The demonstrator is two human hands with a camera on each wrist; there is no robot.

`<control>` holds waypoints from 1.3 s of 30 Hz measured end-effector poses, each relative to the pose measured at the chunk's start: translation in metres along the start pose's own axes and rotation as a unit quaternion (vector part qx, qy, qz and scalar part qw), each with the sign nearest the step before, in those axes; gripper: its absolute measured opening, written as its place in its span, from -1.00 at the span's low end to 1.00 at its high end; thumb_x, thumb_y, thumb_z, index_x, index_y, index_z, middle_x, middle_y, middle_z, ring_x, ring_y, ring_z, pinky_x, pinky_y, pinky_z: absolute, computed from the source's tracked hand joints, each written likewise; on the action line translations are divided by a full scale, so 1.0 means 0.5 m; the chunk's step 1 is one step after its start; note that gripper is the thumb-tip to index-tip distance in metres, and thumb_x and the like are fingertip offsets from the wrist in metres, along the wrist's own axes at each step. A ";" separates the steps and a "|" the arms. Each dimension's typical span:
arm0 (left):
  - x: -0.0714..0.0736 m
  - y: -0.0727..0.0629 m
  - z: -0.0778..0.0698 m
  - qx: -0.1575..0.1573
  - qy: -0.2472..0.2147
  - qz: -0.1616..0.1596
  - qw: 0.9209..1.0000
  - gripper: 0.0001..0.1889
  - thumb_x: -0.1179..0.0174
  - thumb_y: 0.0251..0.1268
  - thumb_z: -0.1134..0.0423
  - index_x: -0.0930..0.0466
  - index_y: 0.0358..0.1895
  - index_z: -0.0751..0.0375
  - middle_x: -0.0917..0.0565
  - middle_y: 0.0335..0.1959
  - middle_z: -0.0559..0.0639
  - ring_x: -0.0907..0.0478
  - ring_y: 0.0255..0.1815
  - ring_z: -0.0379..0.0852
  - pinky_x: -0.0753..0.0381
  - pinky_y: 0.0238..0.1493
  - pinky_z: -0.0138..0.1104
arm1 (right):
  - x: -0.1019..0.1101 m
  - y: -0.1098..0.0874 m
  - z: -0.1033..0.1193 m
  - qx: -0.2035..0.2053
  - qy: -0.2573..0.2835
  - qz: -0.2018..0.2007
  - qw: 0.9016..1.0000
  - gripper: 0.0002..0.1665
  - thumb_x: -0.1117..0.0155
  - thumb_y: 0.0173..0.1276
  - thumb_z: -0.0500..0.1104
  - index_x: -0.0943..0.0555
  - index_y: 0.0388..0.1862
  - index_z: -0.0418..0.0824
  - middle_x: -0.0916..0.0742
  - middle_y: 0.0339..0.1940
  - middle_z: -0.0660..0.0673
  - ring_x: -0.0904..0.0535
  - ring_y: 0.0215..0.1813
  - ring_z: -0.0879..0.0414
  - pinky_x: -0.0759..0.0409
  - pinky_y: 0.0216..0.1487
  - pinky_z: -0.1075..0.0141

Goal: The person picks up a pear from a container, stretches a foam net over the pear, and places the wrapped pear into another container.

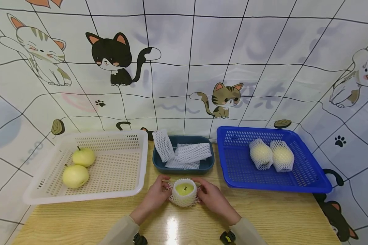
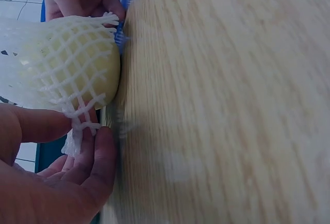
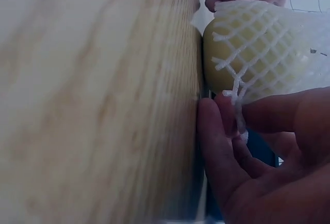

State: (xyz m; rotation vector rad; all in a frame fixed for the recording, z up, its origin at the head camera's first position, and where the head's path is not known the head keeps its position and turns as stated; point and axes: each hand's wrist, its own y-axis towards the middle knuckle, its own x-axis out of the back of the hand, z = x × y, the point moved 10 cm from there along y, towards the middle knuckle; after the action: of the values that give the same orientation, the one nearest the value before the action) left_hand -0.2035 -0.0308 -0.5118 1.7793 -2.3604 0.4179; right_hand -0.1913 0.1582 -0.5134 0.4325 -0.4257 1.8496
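A yellow-green pear stands on the table with a white foam net sleeve around it, its stem showing through the open top. My left hand pinches the net's lower edge on the left side between thumb and fingers. On the opposite side my right hand pinches the same edge. In the left wrist view the foam mesh covers most of the fruit, with the strands at its end spread out. The right wrist view shows the thumb and fingers gripping a strand beside the pear.
A white basket at the left holds two bare pears. Behind the hands, a dark teal tray contains several flat foam nets. The blue basket at the right holds two netted pears. A cat-patterned cloth hangs behind.
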 end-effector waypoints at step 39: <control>-0.005 -0.005 -0.037 -0.086 0.253 -0.013 0.964 -0.56 -0.31 0.07 0.49 -0.53 0.09 0.32 -0.48 -0.35 -0.06 -0.40 -0.37 -0.16 -0.45 -0.34 -0.25 | 0.006 0.001 0.035 0.015 -0.177 0.014 0.984 -0.52 -0.20 0.40 -0.35 -0.51 0.29 -0.37 -0.57 -0.46 0.05 -0.44 -0.41 0.16 -0.46 -0.35 0.20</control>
State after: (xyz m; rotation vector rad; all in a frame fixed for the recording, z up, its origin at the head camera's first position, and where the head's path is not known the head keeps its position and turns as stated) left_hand -0.2013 -0.0234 -0.4948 1.4160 -1.9485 0.5657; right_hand -0.1911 0.1517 -0.4968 0.7841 -0.6468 1.8108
